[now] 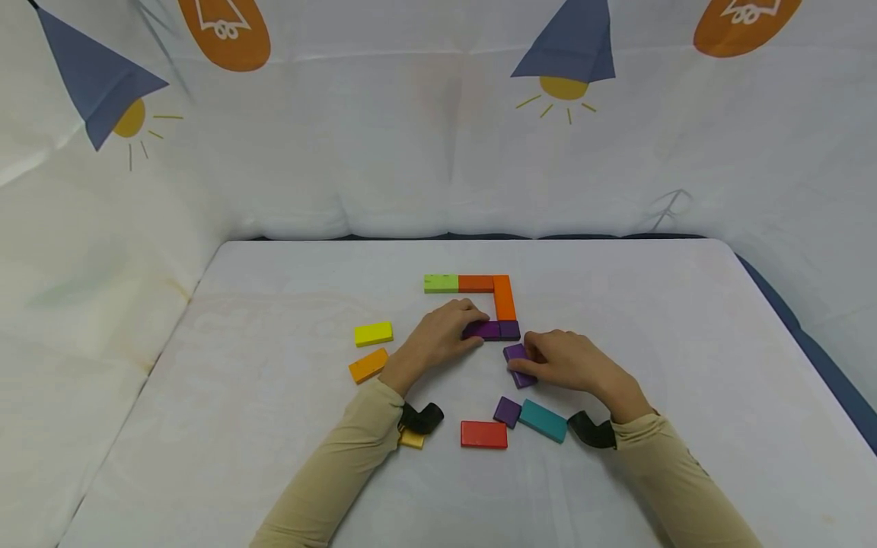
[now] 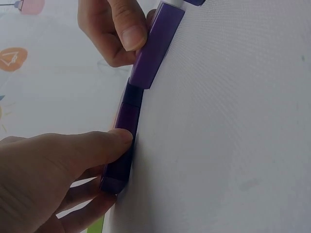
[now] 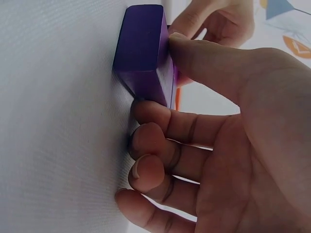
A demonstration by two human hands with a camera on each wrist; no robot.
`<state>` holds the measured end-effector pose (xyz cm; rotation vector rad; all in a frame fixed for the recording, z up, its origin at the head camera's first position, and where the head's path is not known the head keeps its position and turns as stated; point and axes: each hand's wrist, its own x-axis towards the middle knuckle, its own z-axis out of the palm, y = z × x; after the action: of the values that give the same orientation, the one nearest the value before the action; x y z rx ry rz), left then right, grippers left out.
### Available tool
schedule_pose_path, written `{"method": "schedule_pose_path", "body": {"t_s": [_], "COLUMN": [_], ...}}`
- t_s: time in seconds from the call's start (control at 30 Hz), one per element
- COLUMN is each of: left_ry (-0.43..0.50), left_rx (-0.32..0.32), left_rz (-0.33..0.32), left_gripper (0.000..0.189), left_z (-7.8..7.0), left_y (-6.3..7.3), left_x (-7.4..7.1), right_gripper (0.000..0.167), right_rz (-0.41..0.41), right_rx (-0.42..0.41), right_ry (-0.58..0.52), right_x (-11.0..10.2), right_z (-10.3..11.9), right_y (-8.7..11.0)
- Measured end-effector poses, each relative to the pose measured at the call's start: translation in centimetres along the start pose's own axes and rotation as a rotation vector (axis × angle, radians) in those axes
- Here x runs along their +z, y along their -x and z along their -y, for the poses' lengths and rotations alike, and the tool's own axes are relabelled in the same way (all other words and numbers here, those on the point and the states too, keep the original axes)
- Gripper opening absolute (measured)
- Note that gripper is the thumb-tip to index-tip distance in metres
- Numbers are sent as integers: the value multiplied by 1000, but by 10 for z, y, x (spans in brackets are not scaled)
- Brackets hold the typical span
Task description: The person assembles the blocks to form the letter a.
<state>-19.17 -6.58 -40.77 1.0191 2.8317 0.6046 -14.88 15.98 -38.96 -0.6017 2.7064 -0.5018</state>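
A smooth violet rectangular block [image 3: 141,41] sits slantwise just near of the row's right end; whether it touches the row cannot be told. The right hand [image 1: 565,359] pinches it between thumb and index finger, the other three fingers bent and bunched below. The left hand [image 1: 445,332] pinches a smooth purple oblong block [image 1: 485,330], its thumb along the near long side, its fingers on the far side and left end. That block lies end to end with a short dark purple block [image 1: 510,330]. An upright orange oblong block [image 1: 504,297] runs from there to the far side. Both wrists bend inward, the forearms in beige sleeves [image 1: 336,464] slanting in from near left and near right. A red rectangular block [image 1: 483,434] lies between the forearms.
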Motion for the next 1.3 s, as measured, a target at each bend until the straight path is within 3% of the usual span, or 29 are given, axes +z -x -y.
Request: {"method": "schedule_pose_path", "body": {"t_s": [1.3], "left_ry": [15], "left_rx": [8], "left_rz": [-25], "left_gripper": [36], "left_z": [0], "left_y": [3], "left_x": [0], "right_gripper": [28], "right_rz": [-25], "right_rx": [6], "right_ry": [-54], "right_x": [4], "right_z": [-6], "right_y": [-5]}}
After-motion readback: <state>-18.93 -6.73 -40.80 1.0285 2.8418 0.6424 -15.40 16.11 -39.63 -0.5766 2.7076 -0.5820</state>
